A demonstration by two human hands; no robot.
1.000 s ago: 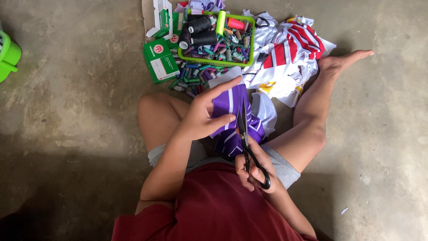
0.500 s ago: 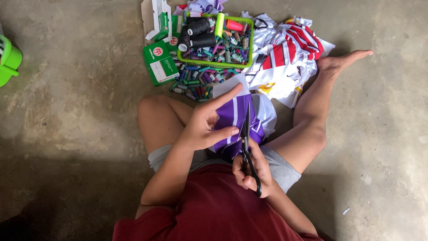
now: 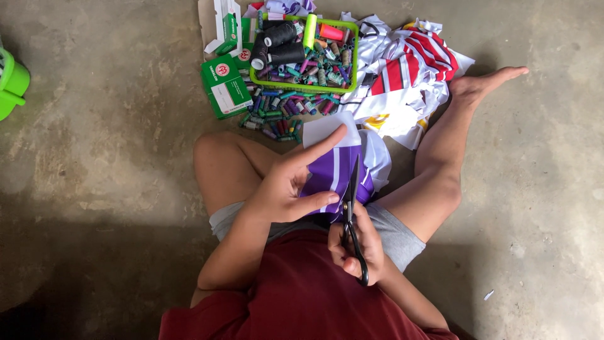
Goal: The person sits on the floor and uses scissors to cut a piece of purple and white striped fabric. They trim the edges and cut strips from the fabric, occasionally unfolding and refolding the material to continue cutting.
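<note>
The person sits on the concrete floor [image 3: 94,157] with the purple and white fabric [image 3: 336,170] held up over the lap, between the bent knees. The left hand [image 3: 286,189] pinches the cloth, thumb on the near face and forefinger stretched along its upper edge, so it is clamped on the fabric. The right hand [image 3: 355,245] is wrapped around the black handles of the scissors [image 3: 350,220], clamped on them, with the blades pointing away from the body and lying along the cloth just beside a white stripe; whether the blades stand apart or together cannot be told from here. To cut well here, it seems wise to keep the cloth taut between the left fingers and the lap, to keep the forefinger clear of the blade line, and to follow the stripe with long, steady closes rather than short snips. Beyond the knees lie 1 green basket [image 3: 352,60] of thread spools [image 3: 283,113], green boxes [image 3: 223,85], and a heap of red and white fabric [image 3: 409,75], well apart from both hands.
</note>
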